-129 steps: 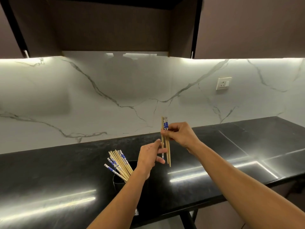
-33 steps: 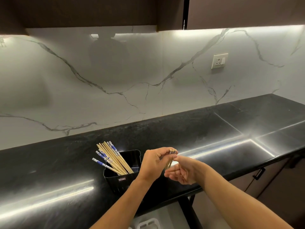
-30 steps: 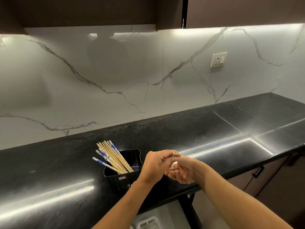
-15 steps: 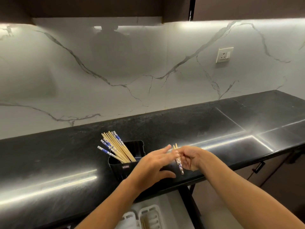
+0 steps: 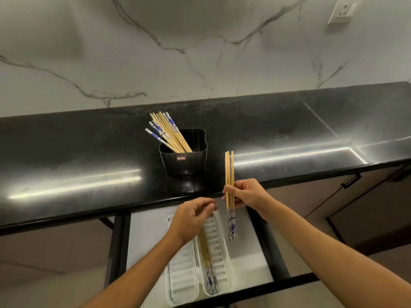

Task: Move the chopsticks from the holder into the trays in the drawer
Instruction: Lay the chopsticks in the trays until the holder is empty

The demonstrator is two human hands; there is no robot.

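Observation:
A black holder (image 5: 184, 162) stands on the dark counter with several wooden chopsticks (image 5: 165, 132), their blue-patterned ends up and leaning left. My right hand (image 5: 246, 194) grips a small bundle of chopsticks (image 5: 229, 170) upright, patterned ends hanging down over the open drawer (image 5: 249, 263). My left hand (image 5: 192, 216) hovers just left of it above the drawer, fingers curled with nothing in them. Two white slotted trays (image 5: 183, 270) lie side by side in the drawer. The right tray holds several chopsticks (image 5: 208, 263), patterned ends toward me.
The black counter's (image 5: 66, 152) front edge overhangs the back of the drawer. The drawer's black front rail (image 5: 255, 287) runs below the trays. A closed cabinet door with a dark handle (image 5: 350, 181) is at the right. A wall socket (image 5: 342, 10) sits on the marble backsplash.
The view has tilted down, showing the open drawer and its trays. My right hand kept the bundle and turned it upright over the drawer. My left hand let go and dropped lower.

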